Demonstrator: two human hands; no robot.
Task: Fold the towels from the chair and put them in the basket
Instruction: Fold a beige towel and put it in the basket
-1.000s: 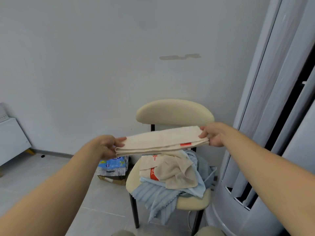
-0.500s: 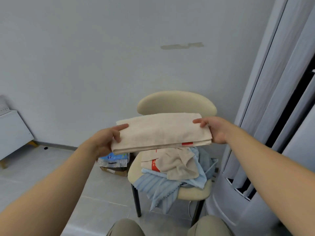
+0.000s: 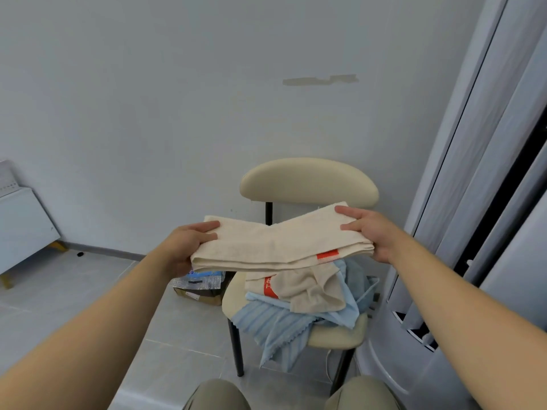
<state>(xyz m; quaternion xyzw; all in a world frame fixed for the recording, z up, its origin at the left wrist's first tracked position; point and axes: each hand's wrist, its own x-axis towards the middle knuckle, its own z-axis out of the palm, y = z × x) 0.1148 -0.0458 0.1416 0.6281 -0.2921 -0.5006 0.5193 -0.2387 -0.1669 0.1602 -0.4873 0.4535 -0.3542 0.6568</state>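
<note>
Standing at the far left, a low white cabinet [image 3: 23, 226] sits against the wall on the tiled floor; further right the left hand [image 3: 186, 247] grasps the left end of a folded beige towel [image 3: 275, 247], its fingers [image 3: 207, 225] laid on top of the cloth and the rest out of sight beneath; below that hand, on the floor beside the chair [image 3: 307, 182], lies a cardboard box [image 3: 201, 295] with a silvery blue packet [image 3: 198, 281] on it; the towel is held in the air between both hands, in front of the backrest and above the seat of the cream chair, and a red label shows at its near right edge; on the seat beneath lies a loose heap, a crumpled beige towel [image 3: 313, 291] with a red mark on top of light blue towels [image 3: 281, 329], one of which hangs over the front edge; the right hand [image 3: 373, 238] grasps the towel's right end, two fingers [image 3: 347, 211] pressed on its upper face; at the far right stands a tall white appliance [image 3: 473, 232]; the person's knees [image 3: 219, 395] show at the bottom edge.
</note>
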